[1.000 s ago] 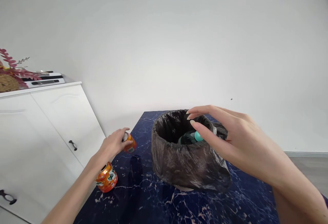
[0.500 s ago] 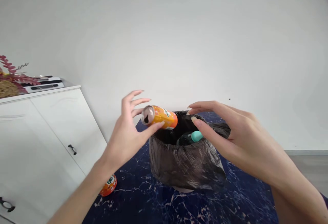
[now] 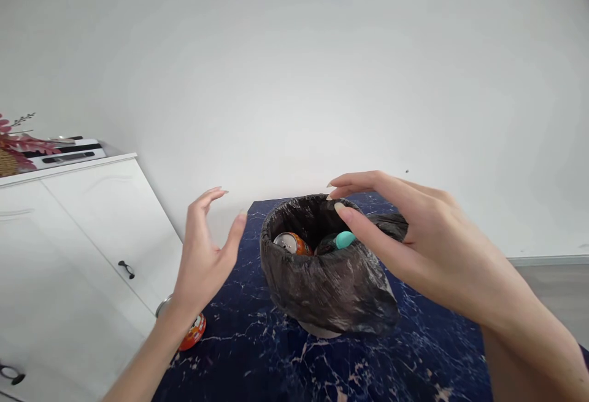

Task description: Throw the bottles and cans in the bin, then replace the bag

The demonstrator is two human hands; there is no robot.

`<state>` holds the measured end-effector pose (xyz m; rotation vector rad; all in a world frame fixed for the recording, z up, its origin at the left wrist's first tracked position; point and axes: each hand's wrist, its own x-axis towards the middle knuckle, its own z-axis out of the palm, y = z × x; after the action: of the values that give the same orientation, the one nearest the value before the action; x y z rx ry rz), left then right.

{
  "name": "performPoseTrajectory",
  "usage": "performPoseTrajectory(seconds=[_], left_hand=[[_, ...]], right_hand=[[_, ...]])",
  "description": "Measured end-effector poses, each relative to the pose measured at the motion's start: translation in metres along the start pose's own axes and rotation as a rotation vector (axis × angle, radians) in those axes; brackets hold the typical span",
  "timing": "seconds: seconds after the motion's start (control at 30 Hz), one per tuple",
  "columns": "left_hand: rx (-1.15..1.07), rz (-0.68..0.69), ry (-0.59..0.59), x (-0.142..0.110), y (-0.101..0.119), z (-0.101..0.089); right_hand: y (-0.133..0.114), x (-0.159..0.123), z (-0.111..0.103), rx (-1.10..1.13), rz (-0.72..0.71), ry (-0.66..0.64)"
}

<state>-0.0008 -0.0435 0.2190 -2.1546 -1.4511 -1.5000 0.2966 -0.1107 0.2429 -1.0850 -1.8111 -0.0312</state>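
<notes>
A small bin lined with a black plastic bag (image 3: 322, 291) stands on the dark blue marbled table. Inside it, near the left rim, lies an orange soda can (image 3: 294, 244), its opened silver top facing me. Beside the can is a dark bottle with a turquoise cap (image 3: 344, 240). My left hand (image 3: 205, 255) hovers left of the bin, fingers apart and holding nothing. Over the bin's right side is my right hand (image 3: 405, 224), thumb and fingers curved apart with nothing between them. Another orange can (image 3: 196, 332) is partly hidden behind my left forearm.
The table (image 3: 257, 359) has a dark blue top with white veins. A white cabinet (image 3: 92, 236) with black handles stands at left, bearing a woven basket (image 3: 8, 162) with pink foliage and a flat white-and-black item (image 3: 69, 153). A white wall (image 3: 294, 70) rises behind.
The left hand has let go of the orange can, which dropped into the lined bin, and has drawn back to the left. The right hand has barely moved.
</notes>
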Motion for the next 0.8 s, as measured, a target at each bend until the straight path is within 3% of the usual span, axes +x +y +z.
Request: performPoseTrajectory(seconds=[0.1, 0.23, 0.33, 0.47, 0.53, 0.6, 0.8], left_hand=[[0.200, -0.008, 0.078, -0.012, -0.024, -0.015], [0.418, -0.111, 0.042, -0.028, -0.074, -0.036], [0.581, -0.267, -0.110, -0.041, -0.118, -0.049], [0.629, -0.470, -0.445, -0.064, -0.157, -0.059], [0.580, -0.575, -0.539, -0.074, -0.161, -0.061], [0.550, -0.649, -0.545, -0.080, -0.157, -0.060], [0.589, -0.630, -0.528, -0.083, -0.135, -0.049]], right_hand=[[0.000, -0.001, 0.000, 0.002, 0.017, -0.013], [0.002, -0.001, 0.000, -0.003, 0.022, -0.025], [0.003, 0.000, 0.001, -0.007, 0.006, -0.011], [0.003, 0.001, 0.002, -0.007, 0.012, -0.024], [0.003, 0.001, 0.003, -0.001, 0.016, -0.036], [0.003, 0.000, 0.005, 0.005, 0.021, -0.044], [0.003, -0.001, 0.010, 0.019, 0.021, -0.067]])
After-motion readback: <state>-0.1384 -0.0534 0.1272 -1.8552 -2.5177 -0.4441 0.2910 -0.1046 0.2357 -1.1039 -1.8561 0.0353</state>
